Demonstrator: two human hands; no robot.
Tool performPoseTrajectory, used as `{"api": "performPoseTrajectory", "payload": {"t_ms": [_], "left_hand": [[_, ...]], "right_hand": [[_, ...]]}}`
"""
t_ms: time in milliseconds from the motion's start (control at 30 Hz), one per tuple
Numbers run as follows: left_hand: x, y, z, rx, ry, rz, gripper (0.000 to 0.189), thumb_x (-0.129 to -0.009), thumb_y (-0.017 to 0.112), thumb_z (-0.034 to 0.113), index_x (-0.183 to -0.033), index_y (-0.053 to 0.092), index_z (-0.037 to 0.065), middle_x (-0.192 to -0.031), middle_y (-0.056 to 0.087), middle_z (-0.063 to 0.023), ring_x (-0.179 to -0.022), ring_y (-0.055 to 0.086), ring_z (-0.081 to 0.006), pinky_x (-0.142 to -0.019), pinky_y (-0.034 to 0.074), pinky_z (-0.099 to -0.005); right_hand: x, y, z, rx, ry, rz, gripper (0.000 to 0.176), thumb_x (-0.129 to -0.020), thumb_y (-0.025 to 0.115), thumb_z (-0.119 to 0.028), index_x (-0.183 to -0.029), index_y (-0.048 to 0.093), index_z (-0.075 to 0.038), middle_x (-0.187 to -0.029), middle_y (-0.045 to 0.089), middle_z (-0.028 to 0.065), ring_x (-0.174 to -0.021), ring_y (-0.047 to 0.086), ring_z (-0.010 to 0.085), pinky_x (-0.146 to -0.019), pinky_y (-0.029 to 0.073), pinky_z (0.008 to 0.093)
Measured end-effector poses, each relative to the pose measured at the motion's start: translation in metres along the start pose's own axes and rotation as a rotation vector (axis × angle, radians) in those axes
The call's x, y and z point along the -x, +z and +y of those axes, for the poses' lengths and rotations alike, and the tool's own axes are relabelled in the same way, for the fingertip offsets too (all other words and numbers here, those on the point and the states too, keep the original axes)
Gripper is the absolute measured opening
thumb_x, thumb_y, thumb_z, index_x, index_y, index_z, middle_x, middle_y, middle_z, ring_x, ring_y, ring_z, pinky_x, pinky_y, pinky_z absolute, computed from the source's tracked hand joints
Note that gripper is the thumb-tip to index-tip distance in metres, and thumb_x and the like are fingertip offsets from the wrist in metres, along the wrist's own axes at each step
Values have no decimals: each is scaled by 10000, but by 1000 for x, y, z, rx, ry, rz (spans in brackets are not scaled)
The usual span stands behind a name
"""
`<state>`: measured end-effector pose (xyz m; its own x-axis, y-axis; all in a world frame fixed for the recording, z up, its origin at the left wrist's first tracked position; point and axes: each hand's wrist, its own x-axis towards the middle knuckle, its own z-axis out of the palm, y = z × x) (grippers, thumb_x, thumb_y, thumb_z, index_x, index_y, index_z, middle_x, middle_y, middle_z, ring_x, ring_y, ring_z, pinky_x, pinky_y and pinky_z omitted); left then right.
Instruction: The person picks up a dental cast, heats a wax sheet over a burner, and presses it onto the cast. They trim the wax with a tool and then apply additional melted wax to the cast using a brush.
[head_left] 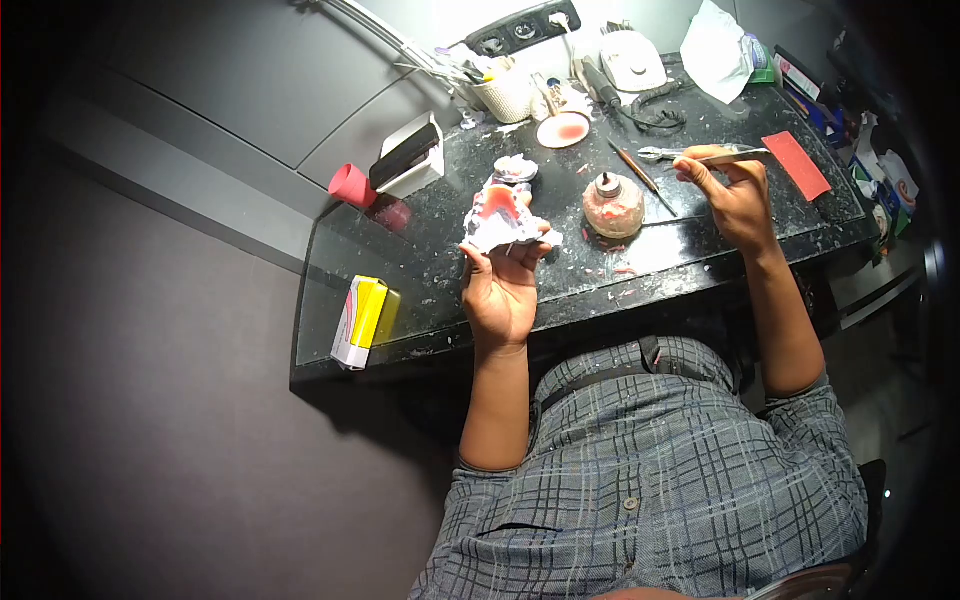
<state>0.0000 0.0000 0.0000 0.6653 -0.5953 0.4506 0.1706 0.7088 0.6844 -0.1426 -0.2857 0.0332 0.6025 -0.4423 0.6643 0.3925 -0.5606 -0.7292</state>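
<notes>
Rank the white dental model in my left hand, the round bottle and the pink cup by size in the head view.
1. White dental model
2. Round bottle
3. Pink cup

Apparent size only; nearness to the camera may affect it.

- hands [503,305]: 2
- plaster dental cast [490,232]: at least 1
- metal instrument [657,154]: 1
- wood-handled tool [634,166]: 1
- glass spirit burner [614,212]: 1
- red wax sheet [797,166]: 1
- yellow-white box [361,322]: 1
- pink cup [350,185]: 1
- round dish [562,130]: 1
- woven pot [506,98]: 1
- handpiece [601,84]: 1
- power strip [523,31]: 1
- tabletop [430,285]: 1
</notes>
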Motion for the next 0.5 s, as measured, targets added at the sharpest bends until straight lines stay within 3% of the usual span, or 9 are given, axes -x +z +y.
{"api": "performPoseTrajectory", "payload": {"t_ms": [67,167,200,300,333,367,433,500], "left_hand": [[2,0,-1,129,22,5,578,-1073,425,473,-1434,478,24,-1330,602,-181,-1166,616,-346,-955,536,-476],[1,9,3,288,-44,121,579,-1066,438,481,-1420,492,26,-1293,616,-176,-1041,640,-309,-912,538,-434],[1,21,7,353,-71,275,549,-1070,455,454,-1411,505,27,-1302,618,-188,-898,637,-286,-826,532,-401],[1,11,9,385,-122,190,494,-1078,456,400,-1393,526,26,-1246,649,-200,-783,616,-273,-723,511,-381],[-1,9,9,393,-101,161,432,-1077,458,334,-1365,555,27,-1178,675,-221,-677,578,-263,-636,470,-373],[0,7,9,445,-116,95,418,-1089,415,337,-1270,590,4,-1077,683,-257,-696,639,-254,-626,507,-363],[-2,5,8,434,-75,58,413,-1089,412,310,-1198,594,-44,-987,687,-265,-535,557,-235,-548,472,-338],[-1,5,9,418,-75,98,415,-1089,409,299,-1181,586,-64,-946,683,-255,-490,517,-222,-515,448,-324]], "right_hand": [[0,0,1,-16,-13,6,131,-947,699,-65,-969,761,48,-880,767,108,-806,727,152,-749,579,287],[-1,-1,-2,9,-27,-3,130,-946,698,-62,-969,760,51,-877,766,107,-802,726,151,-745,579,287],[-1,-1,-2,9,-26,-2,130,-946,698,-62,-969,760,51,-877,766,107,-802,726,151,-745,579,287],[-1,-1,-1,4,-17,-4,131,-947,696,-60,-968,759,53,-872,766,107,-802,727,151,-746,581,288],[0,-1,0,8,-14,-6,133,-948,695,-61,-968,759,54,-870,766,107,-804,727,150,-747,582,288],[0,-1,0,13,-12,-7,134,-949,694,-62,-967,758,55,-868,765,107,-806,727,149,-749,583,288],[-1,-1,-1,7,-15,-7,136,-949,696,-65,-970,758,55,-867,765,106,-805,726,148,-747,583,286],[-1,-1,-1,1,-15,-9,138,-949,698,-67,-973,757,55,-865,765,106,-803,726,146,-746,582,284]]}}
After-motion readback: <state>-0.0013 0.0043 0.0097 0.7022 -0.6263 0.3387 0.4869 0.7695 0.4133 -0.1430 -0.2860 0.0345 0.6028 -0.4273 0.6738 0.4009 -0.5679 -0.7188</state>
